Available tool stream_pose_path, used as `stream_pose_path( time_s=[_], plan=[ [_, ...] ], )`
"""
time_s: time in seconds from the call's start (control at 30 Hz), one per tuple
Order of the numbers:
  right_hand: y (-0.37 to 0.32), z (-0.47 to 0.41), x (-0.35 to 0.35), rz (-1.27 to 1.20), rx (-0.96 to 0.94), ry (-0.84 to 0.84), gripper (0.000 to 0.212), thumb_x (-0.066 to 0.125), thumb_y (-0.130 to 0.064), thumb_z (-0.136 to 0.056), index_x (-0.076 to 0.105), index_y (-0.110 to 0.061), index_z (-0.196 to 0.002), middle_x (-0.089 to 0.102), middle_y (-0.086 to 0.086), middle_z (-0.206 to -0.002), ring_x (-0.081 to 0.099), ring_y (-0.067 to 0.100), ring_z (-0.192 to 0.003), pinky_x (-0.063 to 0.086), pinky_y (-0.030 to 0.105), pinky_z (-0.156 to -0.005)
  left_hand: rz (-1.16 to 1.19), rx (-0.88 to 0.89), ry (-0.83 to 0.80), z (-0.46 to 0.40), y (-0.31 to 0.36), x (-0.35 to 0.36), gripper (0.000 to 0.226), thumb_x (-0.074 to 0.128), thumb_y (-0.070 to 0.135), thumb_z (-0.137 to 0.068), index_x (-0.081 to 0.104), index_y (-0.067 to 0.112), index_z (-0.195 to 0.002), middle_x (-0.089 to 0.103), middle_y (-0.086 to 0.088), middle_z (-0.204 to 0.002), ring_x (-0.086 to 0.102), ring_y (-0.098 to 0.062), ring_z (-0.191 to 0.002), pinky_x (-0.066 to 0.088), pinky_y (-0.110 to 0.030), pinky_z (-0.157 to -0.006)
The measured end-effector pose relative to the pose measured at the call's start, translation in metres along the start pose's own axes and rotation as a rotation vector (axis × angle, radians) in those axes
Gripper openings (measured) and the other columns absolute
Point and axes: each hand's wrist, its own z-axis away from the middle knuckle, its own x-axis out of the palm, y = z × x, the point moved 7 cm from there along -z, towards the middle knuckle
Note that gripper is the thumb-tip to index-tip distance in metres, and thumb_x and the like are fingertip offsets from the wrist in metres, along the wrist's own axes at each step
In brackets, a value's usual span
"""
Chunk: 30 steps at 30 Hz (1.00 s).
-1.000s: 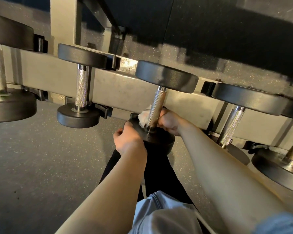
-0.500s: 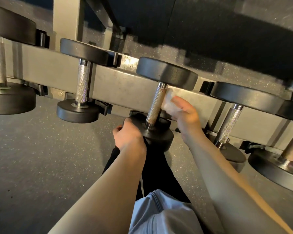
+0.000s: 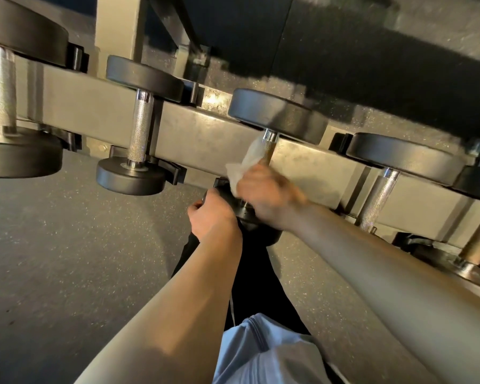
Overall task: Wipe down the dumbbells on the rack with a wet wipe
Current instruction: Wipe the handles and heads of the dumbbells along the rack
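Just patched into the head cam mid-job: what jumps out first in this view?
At centre, the right hand holds a white wet wipe against the knurled handle of the middle dumbbell, while the left hand grips that dumbbell's near head. Around them, a row of black dumbbells sits across the grey rack, from upper left to lower right.

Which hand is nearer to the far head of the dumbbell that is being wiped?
The right hand. It holds the wet wipe on the handle just below the far head. The left hand grips the near head, at the dumbbell's other end.
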Motion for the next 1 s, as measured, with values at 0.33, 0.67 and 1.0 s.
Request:
stream_pose_path(
  time_s=[0.33,0.67,1.0],
  plan=[
    [0.032,-0.006,-0.021,0.352,0.037,-0.007,0.048,0.027,-0.006,-0.084,0.067,-0.001,-0.108,0.068,0.013,-0.105,0.062,0.027,-0.108,0.037,0.038,-0.110,0.011,0.032,0.007,-0.004,0.000,0.002,0.038,0.058,0.033,-0.087,0.054,0.021,-0.123,0.052,-0.003,-0.099,0.047,-0.019,-0.077,0.036,-0.033,-0.076],
    [-0.019,0.006,0.003,0.063,0.088,-0.208,0.055,0.018,0.001,-0.085,0.067,-0.013,-0.103,0.063,0.003,-0.104,0.058,0.014,-0.105,0.038,0.026,-0.103,0.023,0.055,-0.098,-0.011,0.000,0.004,0.032,0.058,0.029,-0.083,0.052,0.018,-0.112,0.060,-0.012,-0.110,0.060,-0.032,-0.095,0.051,-0.044,-0.090],
    [-0.046,0.029,-0.052,-1.564,0.674,-0.043,0.045,0.037,0.011,-0.089,0.056,-0.007,-0.126,0.058,0.018,-0.122,0.057,0.029,-0.107,0.049,0.024,-0.084,-0.256,0.456,-0.589,0.018,0.057,-0.051,0.063,0.052,0.053,-0.094,0.033,0.027,-0.148,0.036,-0.005,-0.149,0.043,-0.020,-0.132,0.039,-0.032,-0.103]
  ],
)
